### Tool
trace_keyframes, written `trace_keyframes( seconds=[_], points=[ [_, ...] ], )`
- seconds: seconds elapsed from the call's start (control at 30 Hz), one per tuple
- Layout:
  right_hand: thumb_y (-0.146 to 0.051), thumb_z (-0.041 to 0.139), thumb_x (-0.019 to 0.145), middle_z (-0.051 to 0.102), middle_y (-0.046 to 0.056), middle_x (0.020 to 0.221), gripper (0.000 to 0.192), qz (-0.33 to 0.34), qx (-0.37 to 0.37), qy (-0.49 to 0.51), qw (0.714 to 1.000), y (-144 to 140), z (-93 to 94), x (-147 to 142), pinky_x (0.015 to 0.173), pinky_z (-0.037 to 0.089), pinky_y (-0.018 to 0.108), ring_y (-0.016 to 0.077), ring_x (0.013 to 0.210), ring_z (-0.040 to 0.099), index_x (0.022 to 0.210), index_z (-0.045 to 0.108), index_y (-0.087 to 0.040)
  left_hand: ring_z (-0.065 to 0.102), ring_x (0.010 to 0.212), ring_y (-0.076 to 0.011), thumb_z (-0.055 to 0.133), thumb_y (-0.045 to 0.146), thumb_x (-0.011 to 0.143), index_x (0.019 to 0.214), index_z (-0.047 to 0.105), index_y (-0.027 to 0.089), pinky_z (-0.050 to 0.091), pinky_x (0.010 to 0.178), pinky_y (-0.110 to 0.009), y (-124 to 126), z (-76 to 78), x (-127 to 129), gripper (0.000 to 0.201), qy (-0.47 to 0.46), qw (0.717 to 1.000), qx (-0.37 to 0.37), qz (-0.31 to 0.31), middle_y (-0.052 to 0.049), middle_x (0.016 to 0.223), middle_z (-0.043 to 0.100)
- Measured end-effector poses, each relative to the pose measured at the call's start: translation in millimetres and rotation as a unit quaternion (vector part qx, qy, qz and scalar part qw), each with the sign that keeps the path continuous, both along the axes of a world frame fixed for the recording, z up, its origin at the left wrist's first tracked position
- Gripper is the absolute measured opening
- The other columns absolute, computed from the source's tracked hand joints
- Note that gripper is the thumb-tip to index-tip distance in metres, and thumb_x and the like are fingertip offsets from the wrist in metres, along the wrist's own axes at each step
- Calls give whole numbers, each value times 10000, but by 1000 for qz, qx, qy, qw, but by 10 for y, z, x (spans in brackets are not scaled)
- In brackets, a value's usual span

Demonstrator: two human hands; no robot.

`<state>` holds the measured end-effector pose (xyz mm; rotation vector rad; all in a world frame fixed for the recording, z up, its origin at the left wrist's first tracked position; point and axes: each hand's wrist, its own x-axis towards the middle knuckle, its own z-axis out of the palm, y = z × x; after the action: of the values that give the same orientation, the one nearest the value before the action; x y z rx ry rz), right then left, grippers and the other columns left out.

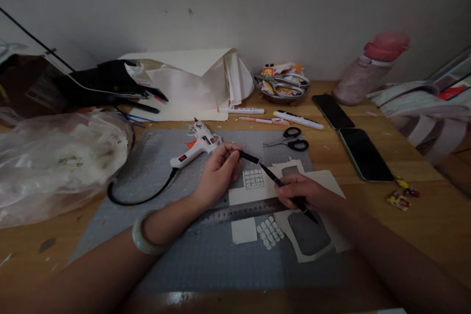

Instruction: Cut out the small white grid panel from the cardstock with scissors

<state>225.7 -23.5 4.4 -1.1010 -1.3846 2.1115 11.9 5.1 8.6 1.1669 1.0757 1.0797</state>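
Note:
My left hand [221, 171] pinches a black pen cap [249, 157] between thumb and fingers. In my right hand [300, 191] is a black pen [271, 175], its tip at the mouth of the cap; whether the two touch I cannot tell. Below the hands lies a white sheet [239, 197] with a drawn grid of rounded cells [253, 179]. A metal ruler [235, 212] crosses the mat under it. Nearer me are a small blank paper square [244, 231], a cut-out cluster of rounded white shapes [270, 232] and a paper frame [304, 257] with a hole.
On the grey cutting mat [176, 255] lie a corded white glue gun [198, 144] and black-handled scissors [294, 140]. Behind stand markers [241, 110] and a bowl [281, 98] holding more scissors. Two phones [364, 154] and a pink-lidded bottle [364, 76] are right; a plastic bag [62, 167] sits left.

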Motion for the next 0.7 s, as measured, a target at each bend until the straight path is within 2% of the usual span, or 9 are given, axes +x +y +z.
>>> trace_keyframes(
  seconds=[0.1,0.27,0.43,0.7],
  points=[
    [-441,619,717,413,-51,442,348,15,1,-4,1000,11,43,-5,391,165,226,59,396,303,528,521,-166,416,426,-62,587,346,825,887,532,193,303,426,-185,-9,5,3,174,0,1000,-2,-22,67,601,517],
    [-443,623,730,391,-61,449,350,52,-1,-30,998,5,125,-8,399,174,226,56,399,296,540,502,-175,410,419,-66,616,361,794,850,547,204,315,428,-191,-36,1,1,180,-17,995,-21,-100,70,575,515],
    [-455,625,719,367,-66,444,374,76,7,-16,997,10,99,3,407,174,228,56,408,283,515,479,-178,426,434,-79,632,390,766,745,530,211,335,442,-215,-45,-9,-22,207,-22,984,-39,-175,38,605,577],
    [-490,650,704,370,-73,460,389,95,-4,-42,995,-8,33,18,408,183,225,55,411,283,541,480,-179,487,494,-104,664,362,753,715,556,204,402,493,-234,-61,-34,-31,195,-20,981,-16,-194,15,613,608]
  ],
)
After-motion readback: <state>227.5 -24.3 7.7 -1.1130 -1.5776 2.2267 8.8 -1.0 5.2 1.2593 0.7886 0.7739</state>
